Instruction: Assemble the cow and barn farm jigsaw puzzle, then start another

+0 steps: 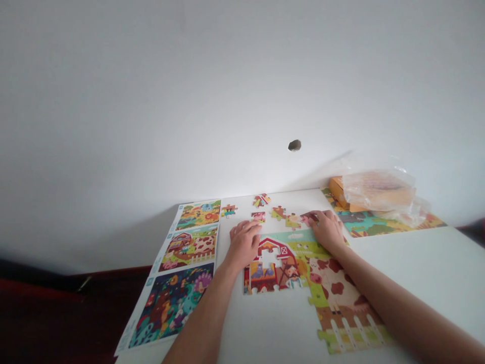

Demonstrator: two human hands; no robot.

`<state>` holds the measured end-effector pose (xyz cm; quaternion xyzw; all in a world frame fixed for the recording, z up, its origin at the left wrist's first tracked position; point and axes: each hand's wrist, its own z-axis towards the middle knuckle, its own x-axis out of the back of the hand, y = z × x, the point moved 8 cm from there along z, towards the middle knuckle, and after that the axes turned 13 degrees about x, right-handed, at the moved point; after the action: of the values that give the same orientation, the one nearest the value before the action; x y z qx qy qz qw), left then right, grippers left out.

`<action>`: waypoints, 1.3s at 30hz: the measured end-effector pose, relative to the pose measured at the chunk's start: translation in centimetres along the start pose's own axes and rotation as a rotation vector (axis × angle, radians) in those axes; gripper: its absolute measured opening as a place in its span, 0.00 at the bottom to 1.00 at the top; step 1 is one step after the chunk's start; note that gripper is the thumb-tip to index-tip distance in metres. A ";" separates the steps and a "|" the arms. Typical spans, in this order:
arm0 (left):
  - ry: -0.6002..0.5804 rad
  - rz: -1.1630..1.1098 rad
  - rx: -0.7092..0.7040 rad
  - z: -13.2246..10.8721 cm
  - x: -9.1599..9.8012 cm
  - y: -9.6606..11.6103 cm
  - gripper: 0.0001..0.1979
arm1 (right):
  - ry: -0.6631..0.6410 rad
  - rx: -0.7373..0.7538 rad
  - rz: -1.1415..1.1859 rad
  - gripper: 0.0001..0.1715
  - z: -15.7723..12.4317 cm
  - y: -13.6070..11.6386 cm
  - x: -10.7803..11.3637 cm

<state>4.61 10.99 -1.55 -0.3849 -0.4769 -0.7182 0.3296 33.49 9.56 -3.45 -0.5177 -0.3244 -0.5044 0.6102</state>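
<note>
A partly joined farm jigsaw puzzle (pixel 333 290) lies on the white table, showing a red barn, a farmer and a spotted cow. White table shows through a gap inside the barn. My left hand (pixel 244 245) rests at the puzzle's upper left corner, fingers bent but apart, tips by a loose pink puzzle piece (pixel 258 217). Beyond the puzzle's top edge, my right hand (pixel 328 231) has its thumb and fingers on a dark red and pink puzzle piece (pixel 307 218). Other loose pieces nearby are a green-brown piece (pixel 279 213) and a yellowish piece (pixel 293 221).
A reference sheet (pixel 212 246) with three pictures lies on the left. Farther back are a blue-figured piece (pixel 229 210) and a red-white piece (pixel 261 200). At right, an orange box (pixel 338 192) and clear plastic bag (pixel 379 189) sit on a colourful picture (pixel 394 227). A wall (pixel 242 101) stands behind.
</note>
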 end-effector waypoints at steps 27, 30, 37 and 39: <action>0.084 -0.077 0.159 0.6 0.4 -1.2 0.16 | -0.228 0.197 -0.067 0.20 9.8 -8.8 -3.6; 0.113 -0.095 0.141 0.7 0.6 -1.1 0.16 | -0.219 0.313 -0.069 0.24 10.3 -10.9 -3.6; 0.143 -0.094 0.124 0.5 0.4 -1.3 0.16 | -0.332 0.596 -0.039 0.25 10.4 -15.6 -5.0; 0.145 -0.094 0.121 0.5 0.3 -1.3 0.16 | -0.342 0.607 -0.050 0.22 10.7 -15.7 -4.9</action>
<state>3.52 11.82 -1.70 -0.2886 -0.5118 -0.7288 0.3516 18.50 21.85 -0.41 -0.3814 -0.5698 -0.3058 0.6606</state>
